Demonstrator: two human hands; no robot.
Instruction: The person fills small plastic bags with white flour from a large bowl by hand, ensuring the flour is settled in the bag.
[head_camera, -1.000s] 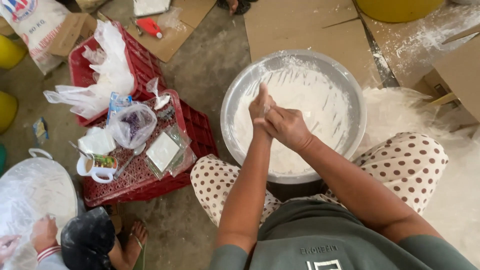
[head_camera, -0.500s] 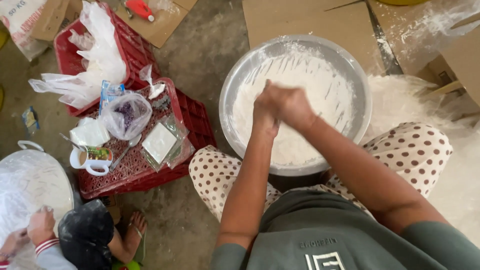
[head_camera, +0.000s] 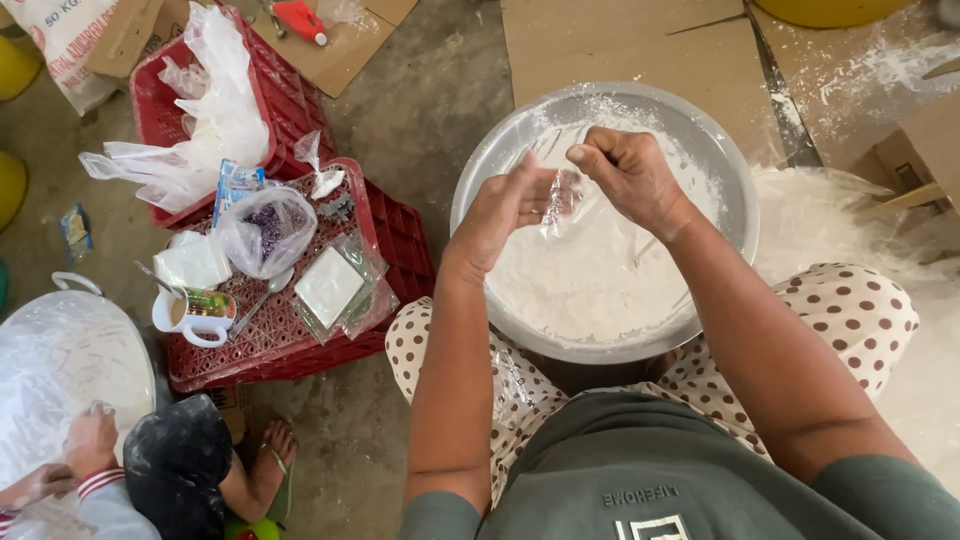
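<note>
Nearest the camera sits the person's green shirt (head_camera: 640, 480), with spotted trousers (head_camera: 850, 320) spread to either side. Both forearms reach forward over a wide metal bowl (head_camera: 480, 180) that rests between the knees and holds a bed of white flour (head_camera: 590, 290). Above the bowl the left hand (head_camera: 505, 205) is raised with its fingers partly spread, the palm turned toward the other hand, and it touches a thin clear plastic bag (head_camera: 570, 195). The right hand (head_camera: 630, 175) is curled, thumb and forefinger pressed together on the upper edge of that bag, so the bag is stretched between the two hands just over the flour. To the left of the bowl stands a red crate (head_camera: 400, 240) carrying a white mug (head_camera: 195, 315), a flat white packet (head_camera: 328, 285) and a small knotted bag of dark bits (head_camera: 265, 228). In the lower left corner another person's hand (head_camera: 92, 440) rests on a plastic-covered round tray (head_camera: 60, 350). Farther off a second red crate (head_camera: 150, 110) holds crumpled white bags (head_camera: 215, 110). Beyond the bowl lie flat sheets of cardboard (head_camera: 620, 40), dusted with flour on the right.
</note>
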